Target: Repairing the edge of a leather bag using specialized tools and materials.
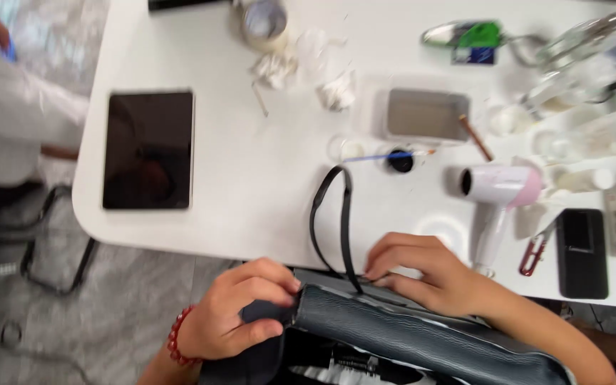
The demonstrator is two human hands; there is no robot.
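A dark blue-grey leather bag (422, 335) lies across my lap at the near table edge, its black strap (342, 214) looping up onto the white table (251, 171). My left hand (233, 314), a red bead bracelet on its wrist, is closed on the bag's left end. My right hand (422, 274) rests with curled fingers on the bag's top edge, next to where the strap joins.
A black tablet (149, 150) lies at the left. A white-and-pink hair dryer (497, 196), a black phone (582, 253), red-handled scissors (532, 255), a grey tray (425, 115), a brush over a small ink pot (399, 158), crumpled tissues (301, 68) and bottles (579, 43) crowd the right. Another person's pale sleeve (8, 107) is at the left edge.
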